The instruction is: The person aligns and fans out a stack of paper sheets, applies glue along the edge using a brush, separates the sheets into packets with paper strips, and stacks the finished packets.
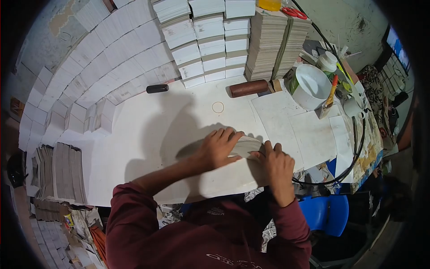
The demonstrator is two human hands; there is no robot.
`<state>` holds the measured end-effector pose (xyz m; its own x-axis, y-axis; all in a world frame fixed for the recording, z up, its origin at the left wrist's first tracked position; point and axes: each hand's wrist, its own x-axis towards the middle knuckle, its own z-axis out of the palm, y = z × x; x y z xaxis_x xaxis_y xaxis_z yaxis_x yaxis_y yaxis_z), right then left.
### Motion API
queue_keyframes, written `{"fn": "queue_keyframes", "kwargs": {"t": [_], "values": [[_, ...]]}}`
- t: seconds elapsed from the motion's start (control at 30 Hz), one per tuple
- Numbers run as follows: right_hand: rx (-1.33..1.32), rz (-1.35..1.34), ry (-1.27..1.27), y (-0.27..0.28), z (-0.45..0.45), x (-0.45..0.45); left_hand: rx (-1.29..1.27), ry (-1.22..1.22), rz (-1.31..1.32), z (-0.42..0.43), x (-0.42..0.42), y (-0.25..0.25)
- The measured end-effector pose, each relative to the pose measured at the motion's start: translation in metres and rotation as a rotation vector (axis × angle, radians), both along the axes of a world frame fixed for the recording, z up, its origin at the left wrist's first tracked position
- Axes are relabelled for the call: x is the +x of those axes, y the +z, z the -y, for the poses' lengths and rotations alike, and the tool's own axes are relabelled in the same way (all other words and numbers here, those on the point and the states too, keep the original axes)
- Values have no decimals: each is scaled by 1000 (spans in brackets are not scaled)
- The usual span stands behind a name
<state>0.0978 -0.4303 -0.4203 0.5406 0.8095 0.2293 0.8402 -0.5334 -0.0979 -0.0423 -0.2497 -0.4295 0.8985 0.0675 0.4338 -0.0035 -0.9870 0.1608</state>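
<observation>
My left hand (220,149) grips one end of a small grey-white stack of paper sheets (246,146). The opposite end is held by my right hand (275,168), with its fingers curled over the edge. Between the hands the stack looks slightly bowed, just above the white work surface (134,148). My hands hide part of it, so I cannot tell if it is bound. Beyond the stack, a thin rubber band (218,107) lies on the surface.
Tall piles of white paper blocks (197,45) line the back and left. A black-handled tool (157,88) and brown cylinder (248,88) lie near them. At right stand a white bucket (309,92) and a brush (330,96). Red scissors (294,13) top a grey stack.
</observation>
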Motion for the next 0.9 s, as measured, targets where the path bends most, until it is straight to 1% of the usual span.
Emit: {"fn": "queue_keyframes", "kwargs": {"t": [0.03, 0.07, 0.13, 0.17, 0.2, 0.27, 0.3, 0.33, 0.37, 0.4, 0.43, 0.47, 0.5, 0.53, 0.57, 0.6, 0.63, 0.7, 0.77, 0.8, 0.87, 0.9], "values": [[-3, -22, -19, 1, 0, -1, 16, 133, 12, 7, -1, -4], [-7, -45, -36, 3, 0, -2, 16, 135, 12, 3, -1, -8], [78, -84, 32, 3, 1, 15, -200, 12, -106, -12, -2, -14], [225, 18, 166, 4, 1, 28, -216, -93, -142, -22, -3, -9], [315, 153, 299, 6, -2, 36, -213, -91, -139, -27, 0, -2], [42, -144, 148, 5, -4, 29, -101, -221, -79, -30, 2, 6], [44, -143, 150, 7, -6, 18, -111, -179, -60, -24, 0, 3], [-2, -141, 50, 9, -7, 1, -113, -178, -61, -15, -3, -1], [-43, -134, -52, 11, -6, -7, -80, -107, -37, -9, -3, -3], [-42, -135, -54, 7, -3, -9, -50, -37, -18, -6, -4, -3], [26, -81, -8, 0, -1, -9, -34, -80, 39, -7, -4, -1], [91, -26, 38, -7, 1, -6, -35, -79, 41, -12, -3, 2], [164, -2, 124, -11, 1, 1, -47, -120, 22, -16, -3, 6], [163, 1, 119, -11, -1, 10, -54, -166, 5, -19, -1, 11], [222, 90, 198, -8, -4, 17, -54, -174, 5, -20, 1, 16], [282, 174, 276, -5, -7, 23, -8, -143, -48, -19, 2, 28], [173, 64, 297, -2, -7, 26, 36, -111, -105, -18, 2, 33], [121, 44, 285, -8, -10, 27, 63, -102, -110, -15, 0, 17], [73, -1, 291, -4, -4, 29, 99, -109, -102, -18, 2, 5], [69, -1, 275, -4, 0, 33, 110, -99, -107, -17, 3, 7], [3, -141, 170, -7, 15, 36, 102, -111, -127, -14, 0, 7], [13, -198, 94, 3, 25, 39, 68, -104, -141, -15, 1, 7]]}}
